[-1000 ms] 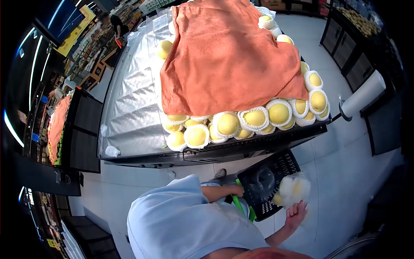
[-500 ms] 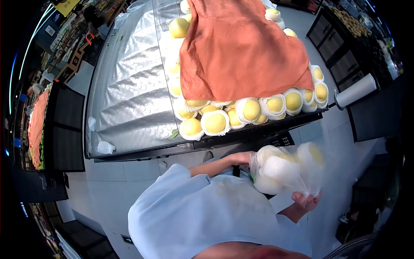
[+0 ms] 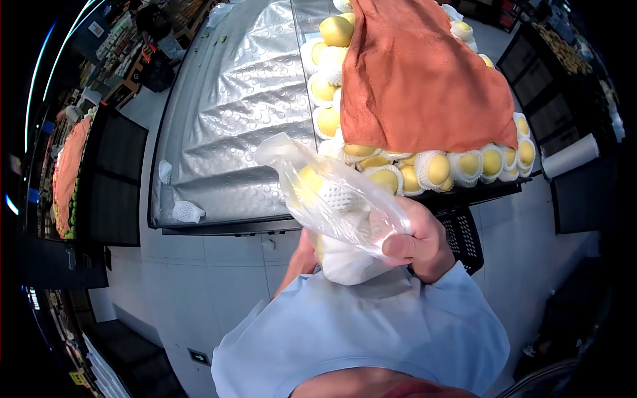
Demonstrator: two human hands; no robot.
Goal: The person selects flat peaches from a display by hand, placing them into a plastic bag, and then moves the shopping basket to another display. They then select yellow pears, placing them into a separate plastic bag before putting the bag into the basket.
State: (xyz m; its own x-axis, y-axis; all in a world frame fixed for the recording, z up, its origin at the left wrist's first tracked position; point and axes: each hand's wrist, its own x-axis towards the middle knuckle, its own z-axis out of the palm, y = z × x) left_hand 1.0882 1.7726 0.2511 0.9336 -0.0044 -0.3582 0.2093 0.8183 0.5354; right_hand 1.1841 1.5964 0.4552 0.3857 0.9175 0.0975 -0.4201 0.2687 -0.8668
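Note:
A clear plastic bag [image 3: 292, 166] with yellow round fruits in white foam nets inside is held up in front of my chest. My right hand [image 3: 424, 240] is closed on the bag's right side, with the thumb pressed over the plastic. Against the lower left of the bag is my left hand [image 3: 305, 253]; its fingers are hidden behind the bag. One loose end of the plastic points up and left, over the display stand's edge. Through the film a yellow fruit [image 3: 309, 184] and white netting show.
The display stand has a silver padded surface [image 3: 245, 99]. More netted yellow fruits [image 3: 434, 168] are piled on its right, under an orange cloth [image 3: 424, 79]. An empty foam net [image 3: 188, 212] lies near the front edge. A white bag roll [image 3: 570, 156] is at the right. Another person [image 3: 154, 30] stands far left.
The bag has swung from the right to in front of me, its loose end now toward the upper left. My right hand has risen with it, and the view has shifted.

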